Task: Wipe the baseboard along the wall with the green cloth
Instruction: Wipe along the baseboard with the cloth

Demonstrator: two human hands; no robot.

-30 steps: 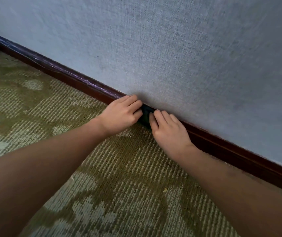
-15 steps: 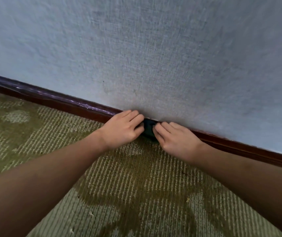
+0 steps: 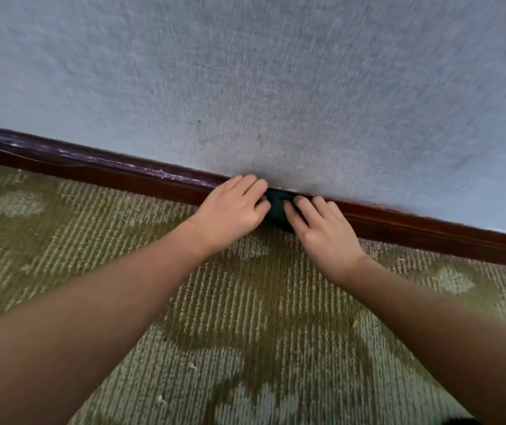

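A dark reddish-brown baseboard (image 3: 107,176) runs along the foot of the wall, slanting down from left to right. A dark green cloth (image 3: 277,207) is bunched against it at the middle; only a small patch shows between my hands. My left hand (image 3: 230,210) presses on the cloth's left side, fingers laid over the top of the baseboard. From the right, my right hand (image 3: 322,231) presses on it, fingers pointing up-left. Most of the cloth is hidden under both hands.
A pale grey-blue textured wall (image 3: 276,87) fills the upper half. Green patterned carpet (image 3: 245,317) covers the floor up to the baseboard, with a few crumbs on it. A dark object (image 3: 460,421) peeks in at the bottom right edge.
The view has swung, so the baseboard looks flatter and more of its right stretch shows. Both hands stay together on the cloth against the baseboard.
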